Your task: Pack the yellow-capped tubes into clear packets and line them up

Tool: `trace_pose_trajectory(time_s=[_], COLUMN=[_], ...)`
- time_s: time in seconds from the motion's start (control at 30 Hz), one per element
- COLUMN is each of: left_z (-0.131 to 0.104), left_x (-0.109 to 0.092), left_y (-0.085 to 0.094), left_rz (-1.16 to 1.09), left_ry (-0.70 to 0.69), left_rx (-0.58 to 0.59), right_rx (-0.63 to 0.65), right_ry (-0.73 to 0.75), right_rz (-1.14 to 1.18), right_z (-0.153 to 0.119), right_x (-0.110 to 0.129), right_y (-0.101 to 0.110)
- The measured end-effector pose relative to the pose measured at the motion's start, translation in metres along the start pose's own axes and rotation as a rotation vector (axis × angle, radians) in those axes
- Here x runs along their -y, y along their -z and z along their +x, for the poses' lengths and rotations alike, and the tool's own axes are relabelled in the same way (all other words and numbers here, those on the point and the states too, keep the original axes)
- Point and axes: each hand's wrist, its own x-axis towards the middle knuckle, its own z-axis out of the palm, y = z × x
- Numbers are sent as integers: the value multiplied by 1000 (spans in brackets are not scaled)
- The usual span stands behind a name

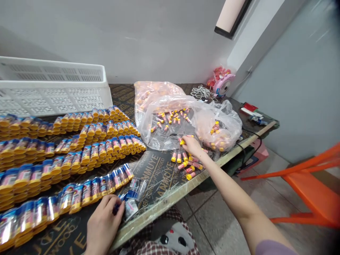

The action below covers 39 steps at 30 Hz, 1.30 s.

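At the table's front edge, my left hand (105, 219) has its fingers curled round a small dark blue item, mostly hidden. Beside it lie clear packets with blue parts (136, 188) and a small white packet (131, 208). My right hand (191, 146) pinches a small yellow-capped tube (182, 142) at the mouth of an open clear plastic bag (148, 132). Just below that hand, several loose yellow-capped tubes (190, 169) lie near the edge. Stacked rows of blue-and-yellow containers (90, 154) fill the left of the table.
A white plastic crate (55, 97) stands at the back left. Behind the bag are a coiled white cable (202, 92) and a pink fan (223, 85). A black cable hangs over the right edge near an orange chair (313, 187).
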Motion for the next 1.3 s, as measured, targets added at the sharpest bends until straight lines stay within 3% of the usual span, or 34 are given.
trace_pose_trajectory(time_s=[0.2, 0.37, 0.43, 0.5, 0.57, 0.67, 0.77, 0.83, 0.97, 1.07, 1.17, 1.3], left_z=[0, -1, -2, -2, -2, -1, -1, -2, -4, -7, -11, -11], left_x=[5, 8, 8, 8, 7, 4, 3, 2, 0, -1, 3, 9], left_y=[-3, -3, -4, -4, -4, -3, -2, -2, 1, 5, 9, 9], left_rz=[-70, -86, -87, -92, -96, -93, -101, -130, -228, -321, -400, -468], left_ry=[-30, -22, -18, -17, -21, -30, -55, -81, -60, 75, 257, 374], left_rx=[89, 83, 82, 85, 92, 71, 25, -5, -36, -25, -32, -64], right_rx=[90, 158, 149, 119, 77, 31, 2, -21, -101, -210, -260, -199], right_ry=[299, 342, 297, 209, 48, -335, -583, -664, -730, -683, -512, -237], right_rz=[27, 63, 91, 122, 140, 108, 123, 174, 322, 475, 699, 954], right_z=[-29, -40, -41, -44, -50, -64, -74, -75, -73, -75, -79, -80], right_x=[71, 99, 92, 70, 33, -36, -93, -112, -117, -103, -77, -33], right_y=[-3, -15, -13, -6, 3, 12, 6, -6, -29, -30, -22, -10])
